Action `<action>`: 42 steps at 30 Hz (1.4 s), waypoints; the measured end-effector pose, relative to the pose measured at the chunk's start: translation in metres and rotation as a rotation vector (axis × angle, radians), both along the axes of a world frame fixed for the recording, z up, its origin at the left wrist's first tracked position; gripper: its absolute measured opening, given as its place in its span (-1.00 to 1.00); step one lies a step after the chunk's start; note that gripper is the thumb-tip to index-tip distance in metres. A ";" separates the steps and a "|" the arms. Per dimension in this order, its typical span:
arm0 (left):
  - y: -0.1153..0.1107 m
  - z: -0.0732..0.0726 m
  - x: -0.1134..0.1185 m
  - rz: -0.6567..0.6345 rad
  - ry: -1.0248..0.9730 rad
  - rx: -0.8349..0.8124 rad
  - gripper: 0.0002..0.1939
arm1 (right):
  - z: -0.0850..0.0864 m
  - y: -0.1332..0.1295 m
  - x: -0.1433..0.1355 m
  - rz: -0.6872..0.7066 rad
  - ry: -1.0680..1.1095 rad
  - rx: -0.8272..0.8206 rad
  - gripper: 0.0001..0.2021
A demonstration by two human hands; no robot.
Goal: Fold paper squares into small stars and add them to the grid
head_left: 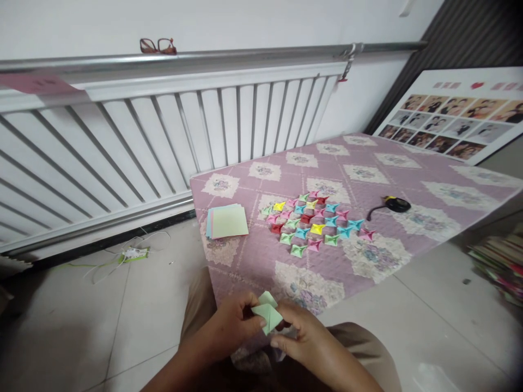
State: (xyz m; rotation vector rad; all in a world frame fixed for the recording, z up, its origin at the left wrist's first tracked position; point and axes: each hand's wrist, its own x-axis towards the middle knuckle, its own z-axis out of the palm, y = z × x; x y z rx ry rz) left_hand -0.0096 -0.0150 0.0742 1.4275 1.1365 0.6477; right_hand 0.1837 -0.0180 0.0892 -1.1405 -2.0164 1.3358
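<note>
A folded piece of light green paper (267, 314) is held between my two hands, just off the near edge of the table. My left hand (237, 321) pinches its left side, thumb in front and fingers behind. On the right side, my right hand (300, 333) grips the paper with its fingers, the thumb a little lower. Several small folded paper shapes in green, pink, red, yellow and blue (305, 219) stand in rows on the table. To their left lies a stack of square paper sheets (229, 221), pale green on top.
The table has a purple flowered cloth (257, 272). A black object with a strap (397, 204) lies on its right part. Behind are a white radiator (245, 120), glasses (158, 46) on a pipe and a photo board (449, 117). A power strip (134, 254) is on the floor.
</note>
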 end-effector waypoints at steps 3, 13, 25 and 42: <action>-0.003 0.002 0.003 -0.002 -0.028 0.034 -0.95 | 0.001 0.000 -0.001 -0.018 -0.007 0.035 -0.79; -0.004 0.008 0.007 0.042 0.031 0.184 -0.91 | 0.003 -0.003 0.001 -0.060 -0.081 0.145 -0.74; -0.007 -0.006 0.022 0.256 -0.227 0.067 -0.62 | -0.008 -0.007 -0.012 -0.311 -0.079 0.084 -0.91; -0.004 -0.009 0.021 0.225 -0.310 -0.230 -0.69 | -0.016 -0.005 -0.012 -0.423 0.120 -0.071 -0.73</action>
